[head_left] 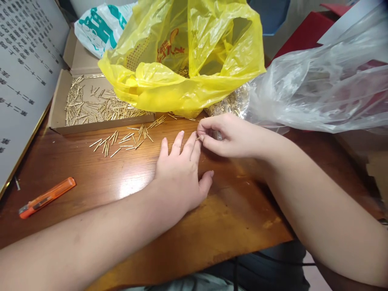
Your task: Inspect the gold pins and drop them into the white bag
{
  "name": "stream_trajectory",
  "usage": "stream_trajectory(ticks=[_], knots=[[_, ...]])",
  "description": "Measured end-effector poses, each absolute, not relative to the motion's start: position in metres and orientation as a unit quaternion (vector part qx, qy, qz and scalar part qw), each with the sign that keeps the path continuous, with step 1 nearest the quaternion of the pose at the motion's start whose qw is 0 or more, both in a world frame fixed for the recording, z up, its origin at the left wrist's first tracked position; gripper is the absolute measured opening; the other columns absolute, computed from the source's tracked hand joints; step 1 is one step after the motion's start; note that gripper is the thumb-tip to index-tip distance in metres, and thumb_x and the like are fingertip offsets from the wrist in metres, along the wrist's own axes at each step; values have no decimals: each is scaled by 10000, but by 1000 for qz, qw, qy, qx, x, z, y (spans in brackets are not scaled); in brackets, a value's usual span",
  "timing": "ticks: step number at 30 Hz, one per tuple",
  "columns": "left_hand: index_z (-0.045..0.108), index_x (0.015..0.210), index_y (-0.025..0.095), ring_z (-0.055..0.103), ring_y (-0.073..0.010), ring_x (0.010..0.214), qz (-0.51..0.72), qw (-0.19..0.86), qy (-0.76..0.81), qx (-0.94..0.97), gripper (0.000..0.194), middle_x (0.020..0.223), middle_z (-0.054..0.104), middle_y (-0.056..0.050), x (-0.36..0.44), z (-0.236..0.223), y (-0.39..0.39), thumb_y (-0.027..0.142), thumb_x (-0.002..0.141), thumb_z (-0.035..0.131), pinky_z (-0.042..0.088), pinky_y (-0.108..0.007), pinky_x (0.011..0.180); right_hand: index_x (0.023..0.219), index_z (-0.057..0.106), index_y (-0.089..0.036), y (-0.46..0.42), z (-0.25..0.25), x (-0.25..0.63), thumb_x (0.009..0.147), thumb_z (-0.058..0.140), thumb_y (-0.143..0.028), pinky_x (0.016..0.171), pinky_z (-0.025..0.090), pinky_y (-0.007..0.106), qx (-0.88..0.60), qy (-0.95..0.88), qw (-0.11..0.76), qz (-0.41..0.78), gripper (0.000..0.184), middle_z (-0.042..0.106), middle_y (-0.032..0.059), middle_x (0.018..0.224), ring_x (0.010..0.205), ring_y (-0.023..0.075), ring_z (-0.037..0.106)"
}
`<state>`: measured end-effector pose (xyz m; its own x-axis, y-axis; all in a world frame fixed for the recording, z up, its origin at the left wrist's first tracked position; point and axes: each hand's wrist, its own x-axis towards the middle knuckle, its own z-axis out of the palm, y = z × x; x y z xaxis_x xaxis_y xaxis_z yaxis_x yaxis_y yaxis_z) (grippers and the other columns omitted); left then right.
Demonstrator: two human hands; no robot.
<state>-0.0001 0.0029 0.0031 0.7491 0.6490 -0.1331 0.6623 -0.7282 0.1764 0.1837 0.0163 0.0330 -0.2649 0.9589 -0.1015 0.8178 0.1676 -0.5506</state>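
My left hand (180, 165) lies palm down on the wooden table, its fingers stretched out and spread. Just beside its index fingertip, my right hand (222, 135) is closed in a pinch, with the tip of a thin brass pin (198, 138) showing between thumb and forefinger. Most of that pin is hidden by the fingers. Several loose brass pins (123, 139) are scattered on the wood beyond the left fingertips. Behind them, a shallow cardboard box (103, 124) holds many more of the same pins.
A yellow plastic bag (169, 95) stands open behind my hands, with brass pins inside. To its right lies a clear plastic bag (287, 93). An orange utility knife (48, 197) rests at the left. A printed white board (27, 64) borders the table's left side.
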Motion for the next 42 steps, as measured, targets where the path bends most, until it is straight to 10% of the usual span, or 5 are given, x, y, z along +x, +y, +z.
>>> stream_trajectory(ticks=[42], knots=[[244, 1638, 79, 203, -388, 1585, -16, 101, 350, 931, 771, 1714, 237, -90, -1, 3, 1, 518, 1021, 388, 203, -654, 1266, 661, 512, -217, 15, 34, 186, 784, 616, -206, 500, 340, 292, -607, -716, 165, 303, 161, 519, -18, 591, 540, 128, 427]])
